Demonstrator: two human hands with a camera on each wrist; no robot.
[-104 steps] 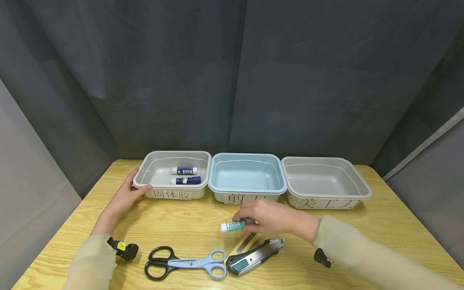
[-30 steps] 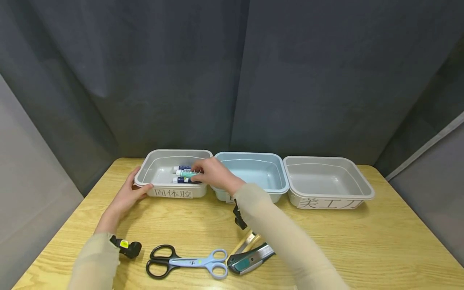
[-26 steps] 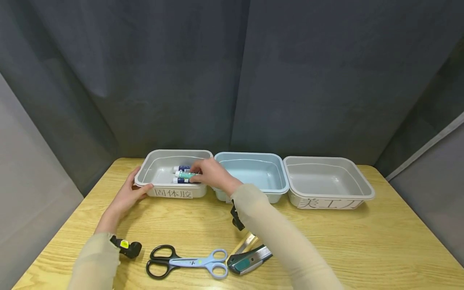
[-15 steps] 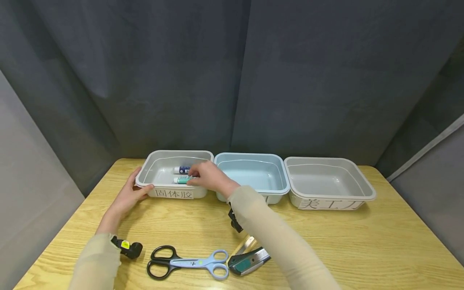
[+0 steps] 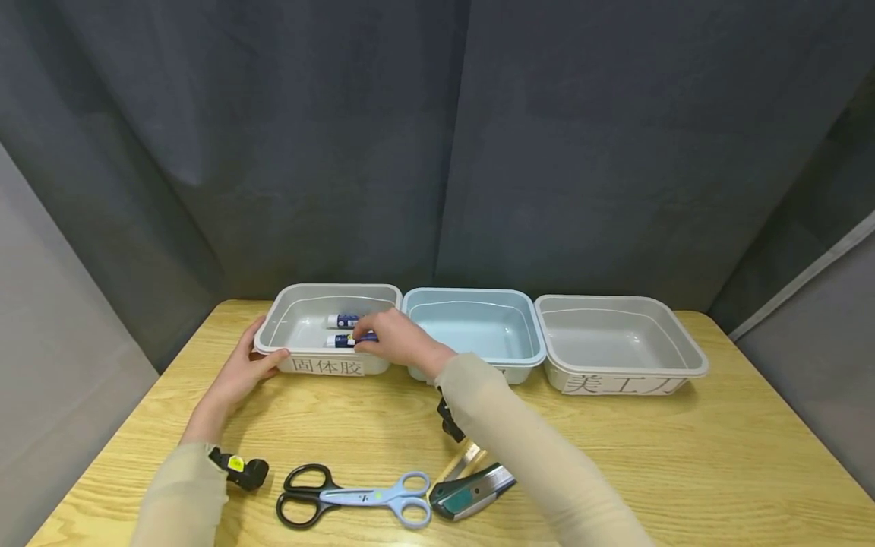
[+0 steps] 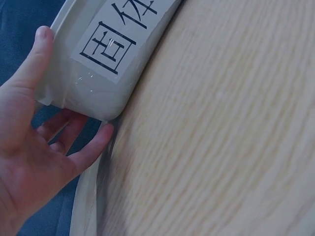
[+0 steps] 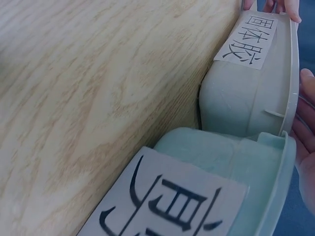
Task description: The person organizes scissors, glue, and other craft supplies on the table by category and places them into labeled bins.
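- The left hand (image 5: 241, 371) grips the left end of the glue-stick bin (image 5: 301, 328), a light gray plastic tub labelled 固体胶; its thumb lies at the front rim and the other fingers bend in below the rim.
- The right hand (image 5: 396, 336) reaches over the right part of that bin, bent fingertips at the front navy glue stick (image 5: 339, 341); I cannot tell whether they pinch it.
- That stick lies in the bin near the front wall, white end to the left.
- The rear navy glue stick (image 5: 344, 321) lies behind it in the same bin, roughly parallel, its right end hidden by the right hand.
- The light-blue bin (image 5: 472, 334) stands just right of the glue-stick bin; its label is partly covered in the head view.
- The right-hand gray bin (image 5: 615, 338), labelled 美工刀, stands at the end of the row.
- On the wooden counter (image 5: 718, 463), nearer the person, lie scissors (image 5: 355, 496) with black finger loops at one end and light-blue loops at the other.
- Just beside them is a green-and-silver utility knife (image 5: 468, 494), with a yellow utility knife (image 5: 453, 465) next to it, partly under the right sleeve (image 5: 540, 448) in the head view.
- A dark gray curtain (image 5: 328, 152) hangs behind the bins.
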